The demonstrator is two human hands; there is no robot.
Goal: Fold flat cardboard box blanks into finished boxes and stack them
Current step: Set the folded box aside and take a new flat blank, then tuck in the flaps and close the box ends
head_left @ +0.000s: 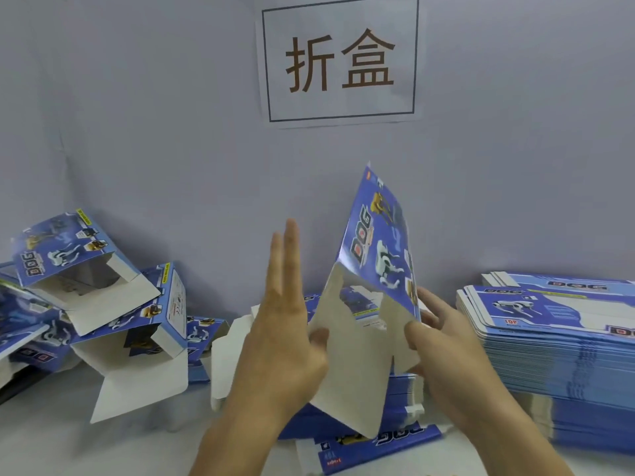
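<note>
A blue box blank (374,255) is held upright above the desk (144,441). The left hand (285,324) is laid against its white flap with fingers straight; its right edge is pinched by the right hand (443,348). Folded boxes (103,297) are piled at left, flat blanks (563,334) stacked at right.

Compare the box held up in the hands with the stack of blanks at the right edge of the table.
The held box stands tilted upright in the air, partly opened, its white flaps hanging loose; the blanks stack lies flat on the table. The held box is a single piece, gripped by the right hand and touched by the left hand, whose fingers are straight; the stack is many sheets, untouched. Both show the same blue DOG print.
</note>
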